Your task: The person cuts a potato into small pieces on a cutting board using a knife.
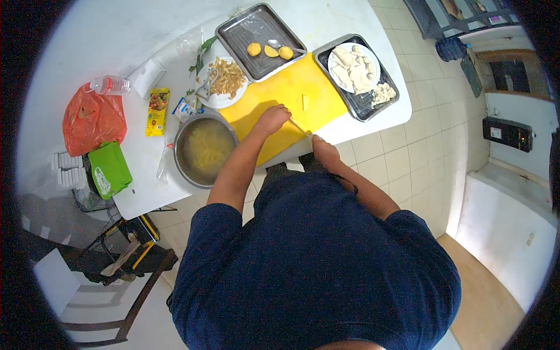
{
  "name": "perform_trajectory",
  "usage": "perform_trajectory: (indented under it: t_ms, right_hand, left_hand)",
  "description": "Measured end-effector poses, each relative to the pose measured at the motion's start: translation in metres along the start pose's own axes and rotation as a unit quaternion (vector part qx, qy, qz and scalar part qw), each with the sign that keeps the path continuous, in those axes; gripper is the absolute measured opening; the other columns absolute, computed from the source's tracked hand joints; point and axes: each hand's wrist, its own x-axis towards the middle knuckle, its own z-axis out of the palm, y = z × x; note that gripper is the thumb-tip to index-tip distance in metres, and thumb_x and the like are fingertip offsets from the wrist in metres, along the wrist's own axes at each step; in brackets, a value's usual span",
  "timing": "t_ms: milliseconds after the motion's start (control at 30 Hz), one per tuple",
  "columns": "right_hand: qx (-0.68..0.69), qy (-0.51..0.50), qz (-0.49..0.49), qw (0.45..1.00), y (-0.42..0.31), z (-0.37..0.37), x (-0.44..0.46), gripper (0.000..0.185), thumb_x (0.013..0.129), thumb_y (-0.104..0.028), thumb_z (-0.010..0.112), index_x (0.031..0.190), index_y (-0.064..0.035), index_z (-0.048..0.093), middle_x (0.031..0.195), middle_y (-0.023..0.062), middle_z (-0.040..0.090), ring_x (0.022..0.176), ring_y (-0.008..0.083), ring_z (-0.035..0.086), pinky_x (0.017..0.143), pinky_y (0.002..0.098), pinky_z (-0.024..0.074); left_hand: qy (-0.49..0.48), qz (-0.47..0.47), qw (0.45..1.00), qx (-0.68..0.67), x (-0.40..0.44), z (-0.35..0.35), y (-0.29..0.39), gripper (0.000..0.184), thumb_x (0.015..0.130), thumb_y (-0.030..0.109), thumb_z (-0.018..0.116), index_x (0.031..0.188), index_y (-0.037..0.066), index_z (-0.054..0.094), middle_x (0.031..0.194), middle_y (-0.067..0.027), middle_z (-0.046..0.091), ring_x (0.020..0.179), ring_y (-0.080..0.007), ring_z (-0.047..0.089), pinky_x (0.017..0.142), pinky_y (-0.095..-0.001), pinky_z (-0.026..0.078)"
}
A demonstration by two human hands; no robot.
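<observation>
My right hand is closed at the near edge of the yellow cutting board. From it a thin, straight knife, seen almost edge-on, runs up toward my left hand. The left hand rests on the board with its fingers curled at the knife's far end; what lies under the fingers is hidden. A small yellow sliver lies on the board just beyond. Left of the board stands a metal pot with cloudy liquid and pale yellow pieces in it.
A dark tray holds yellow chunks and a spoon. Beside it, a plate bears brown strips. Another tray carries a plate of white pieces. A bottle, red bag and green bag sit left.
</observation>
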Motion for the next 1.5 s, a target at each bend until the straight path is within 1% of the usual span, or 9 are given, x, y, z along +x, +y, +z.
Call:
perform_trajectory:
  t_ms: [400,467,567,767,1000,1100,1200,1300,1500]
  right_hand:
    - [-0.009,0.000,-0.036,0.999,0.020,0.018,0.015,0.026,0.087,-0.014,0.047,0.109,-0.0011,0.047,0.083,0.0203,0.063,0.081,0.0368,0.064,0.065,0.0476,0.0526]
    - [0.035,-0.001,-0.022,0.999,0.028,0.024,0.023,0.020,0.090,-0.016,0.044,0.103,-0.0003,0.047,0.084,0.0236,0.062,0.080,0.0413,0.062,0.069,0.0518,0.0491]
    - [0.104,-0.019,-0.023,0.994,0.026,0.009,0.026,0.023,0.093,-0.020,0.043,0.102,0.0007,0.048,0.087,0.0273,0.061,0.082,0.0446,0.060,0.073,0.0532,0.0469]
    - [0.160,-0.065,-0.126,0.977,0.033,0.004,0.055,0.027,0.094,-0.023,0.044,0.105,0.0001,0.053,0.091,0.0283,0.061,0.086,0.0444,0.059,0.078,0.0498,0.0465]
    - [0.079,-0.023,-0.078,0.994,-0.008,-0.015,0.060,0.033,0.094,-0.029,0.042,0.107,-0.0017,0.056,0.090,0.0249,0.062,0.085,0.0420,0.061,0.078,0.0505,0.0492]
    - [0.065,-0.009,-0.047,0.997,-0.008,-0.035,0.054,0.034,0.094,-0.030,0.041,0.107,-0.0021,0.055,0.090,0.0249,0.063,0.081,0.0419,0.062,0.074,0.0516,0.0500]
    - [0.122,0.055,-0.019,0.991,0.017,-0.038,0.044,0.035,0.095,-0.032,0.042,0.106,-0.0012,0.056,0.081,0.0262,0.063,0.077,0.0435,0.061,0.071,0.0533,0.0490]
    - [0.126,0.067,0.022,0.989,0.038,-0.039,0.028,0.034,0.094,-0.031,0.044,0.106,-0.0008,0.056,0.079,0.0275,0.062,0.076,0.0448,0.061,0.070,0.0537,0.0483]
    - [0.153,0.115,0.050,0.980,0.057,-0.022,-0.006,0.030,0.095,-0.028,0.045,0.100,0.0003,0.054,0.079,0.0296,0.061,0.075,0.0470,0.059,0.068,0.0556,0.0464]
  left_hand:
    - [0.018,0.013,0.999,0.044,0.008,0.011,-0.001,0.008,0.074,0.008,0.055,0.074,0.007,0.064,0.082,-0.0118,0.063,0.090,-0.0269,0.061,0.076,-0.0362,0.052]
    - [0.053,0.027,0.997,0.041,0.011,0.015,-0.005,0.009,0.074,0.008,0.056,0.074,0.006,0.064,0.082,-0.0126,0.063,0.088,-0.0281,0.062,0.074,-0.0371,0.053]
    - [-0.023,-0.047,0.998,0.038,0.024,-0.006,0.004,0.010,0.074,0.007,0.056,0.075,0.005,0.066,0.081,-0.0153,0.064,0.083,-0.0307,0.064,0.070,-0.0393,0.053]
    - [-0.043,-0.104,0.993,0.041,0.035,-0.001,-0.011,0.012,0.075,0.008,0.055,0.076,0.003,0.066,0.079,-0.0179,0.065,0.078,-0.0327,0.065,0.069,-0.0420,0.053]
    - [-0.011,-0.198,0.979,-0.055,-0.004,-0.044,-0.032,0.007,0.077,0.007,0.056,0.076,0.004,0.062,0.085,-0.0170,0.062,0.089,-0.0347,0.061,0.073,-0.0450,0.050]
    - [0.168,-0.254,0.946,-0.116,-0.018,-0.035,-0.030,0.005,0.078,0.005,0.057,0.081,0.004,0.060,0.088,-0.0157,0.061,0.088,-0.0353,0.060,0.075,-0.0451,0.049]
    - [0.120,-0.307,0.936,-0.125,-0.017,-0.022,-0.014,0.013,0.078,0.003,0.057,0.091,0.004,0.060,0.094,-0.0155,0.061,0.093,-0.0349,0.058,0.080,-0.0436,0.048]
    - [0.189,-0.130,0.959,-0.165,-0.005,0.005,0.013,0.022,0.077,0.000,0.056,0.098,0.004,0.062,0.097,-0.0159,0.059,0.098,-0.0335,0.056,0.085,-0.0415,0.047]
    - [0.027,-0.059,0.993,-0.103,0.024,0.005,0.035,0.027,0.077,-0.002,0.052,0.100,0.006,0.064,0.099,-0.0148,0.060,0.101,-0.0329,0.055,0.088,-0.0398,0.047]
